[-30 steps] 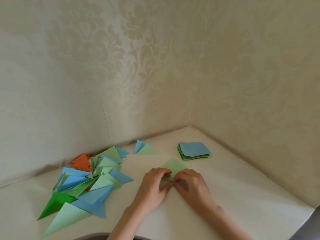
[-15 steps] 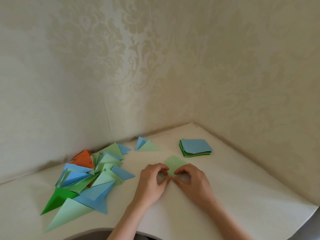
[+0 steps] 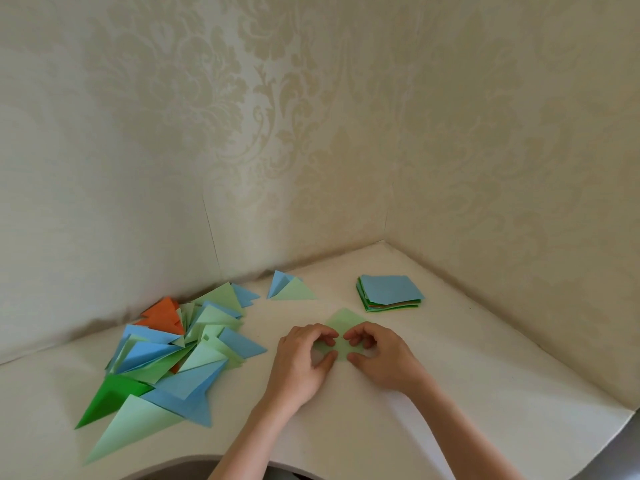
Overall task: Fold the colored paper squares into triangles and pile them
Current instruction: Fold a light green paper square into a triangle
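— Two hands on one sheet, is that right?

— Yes. The left hand (image 3: pixel 304 358) and the right hand (image 3: pixel 377 355) meet over a pale green paper (image 3: pixel 346 322) lying on the surface (image 3: pixel 485 393), near its middle. Both have curled fingers and thumbs pinching the near part of the sheet, fingertips almost touching each other. Its far corner pokes out beyond the knuckles.

— Is it folded yet?

— I cannot tell; the hands cover most of it.

— Where are the unfolded squares?

— Just beyond the right hand sits a small stack of squares (image 3: pixel 389 292), blue on top, with green and orange edges showing underneath. It sits close to the corner where the two patterned walls (image 3: pixel 311 133) meet.

— And the finished ones?

— To the left lies a loose pile of triangles (image 3: pixel 173 348), blue, pale green, one dark green and one orange, overlapping at all angles. Apart from it, near the back wall, lie two stray triangles (image 3: pixel 289 289), one blue and one pale green, touching each other.
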{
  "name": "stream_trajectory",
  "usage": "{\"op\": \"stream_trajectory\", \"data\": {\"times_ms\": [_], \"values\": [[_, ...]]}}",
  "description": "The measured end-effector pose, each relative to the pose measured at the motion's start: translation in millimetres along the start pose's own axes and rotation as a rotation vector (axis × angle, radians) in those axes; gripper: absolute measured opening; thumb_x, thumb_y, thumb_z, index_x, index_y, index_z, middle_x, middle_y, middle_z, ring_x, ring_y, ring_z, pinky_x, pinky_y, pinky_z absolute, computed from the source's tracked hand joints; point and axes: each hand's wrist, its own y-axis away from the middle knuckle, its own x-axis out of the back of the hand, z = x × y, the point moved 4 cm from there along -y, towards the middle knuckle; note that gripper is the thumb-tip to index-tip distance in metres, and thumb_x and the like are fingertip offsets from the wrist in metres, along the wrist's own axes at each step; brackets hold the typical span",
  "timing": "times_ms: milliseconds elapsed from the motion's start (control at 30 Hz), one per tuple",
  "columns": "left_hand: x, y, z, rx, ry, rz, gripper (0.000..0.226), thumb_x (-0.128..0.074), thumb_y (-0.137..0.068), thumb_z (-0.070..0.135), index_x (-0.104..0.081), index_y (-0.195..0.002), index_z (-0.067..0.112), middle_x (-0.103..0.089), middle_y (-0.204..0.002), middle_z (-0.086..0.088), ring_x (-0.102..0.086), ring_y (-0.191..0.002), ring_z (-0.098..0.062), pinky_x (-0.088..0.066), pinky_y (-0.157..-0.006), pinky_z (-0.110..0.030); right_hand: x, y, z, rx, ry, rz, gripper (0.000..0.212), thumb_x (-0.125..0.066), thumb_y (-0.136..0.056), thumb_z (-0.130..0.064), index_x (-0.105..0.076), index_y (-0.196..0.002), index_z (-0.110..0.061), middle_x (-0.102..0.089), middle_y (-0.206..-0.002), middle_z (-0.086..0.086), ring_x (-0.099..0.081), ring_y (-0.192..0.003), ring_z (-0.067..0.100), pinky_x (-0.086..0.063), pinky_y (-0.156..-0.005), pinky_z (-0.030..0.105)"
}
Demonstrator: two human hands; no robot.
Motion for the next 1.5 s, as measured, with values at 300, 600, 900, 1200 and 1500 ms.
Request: {"op": "stream_trajectory", "data": {"times_ms": [300, 600, 900, 1200, 1500], "values": [[8, 3, 2, 0.072, 0.103, -0.031, 0.045, -0.052, -0.075, -0.005, -0.068, -0.097, 0.031, -0.061, -0.094, 0.023, -0.054, -0.096, 0.002, -0.038, -0.083, -0.007, -10, 17, 1, 0.156, 0.127, 0.220, 0.025, -0.055, -0.077, -0.055, -0.067, -0.083, -0.034, -0.059, -0.086, -0.022, -0.054, -0.085, 0.005, -0.043, -0.080, 0.029], [7, 1, -4, 0.050, 0.095, 0.085, 0.031, -0.072, -0.078, 0.000, -0.070, -0.085, 0.030, -0.064, -0.084, 0.021, -0.060, -0.088, -0.003, -0.048, -0.081, -0.018, 0, 24, 0, 0.148, -0.092, 0.275, 0.008, -0.069, -0.084, -0.020, -0.065, -0.080, -0.025, -0.064, -0.079, -0.014, -0.058, -0.077, 0.006, -0.045, -0.069, 0.018], [9, 3, 0, 0.072, 0.123, 0.070, 0.025, -0.073, -0.080, 0.007, -0.068, -0.086, 0.031, -0.065, -0.078, 0.020, -0.059, -0.071, -0.004, -0.043, -0.068, -0.011, -6, 24, -1, 0.255, 0.053, 0.286, 0.023, -0.066, -0.077, -0.050, -0.065, -0.080, -0.027, -0.057, -0.085, -0.021, -0.056, -0.078, -0.001, -0.047, -0.074, 0.025], [9, 4, 4, 0.058, 0.016, 0.152, 0.023, -0.083, -0.071, 0.023, -0.068, -0.087, 0.031, -0.055, -0.069, 0.018, -0.057, -0.073, -0.005, -0.049, -0.078, -0.039, -7, 19, 8, 0.185, 0.063, 0.366, 0.020, -0.074, -0.080, -0.033, -0.065, -0.068, -0.020, -0.053, -0.092, -0.015, -0.052, -0.090, 0.000, -0.041, -0.080, 0.016], [2, -2, 0, 0.068, -0.090, 0.132, 0.028, -0.079, -0.072, 0.034, -0.064, -0.095, 0.029, -0.052, -0.070, 0.015, -0.051, -0.075, -0.007, -0.038, -0.075, -0.030, -10, 16, 6, 0.114, 0.137, 0.354, 0.025, -0.075, -0.076, -0.039, -0.055, -0.071, -0.024, -0.046, -0.092, -0.010, -0.047, -0.090, 0.011, -0.037, -0.078, 0.014]]}}
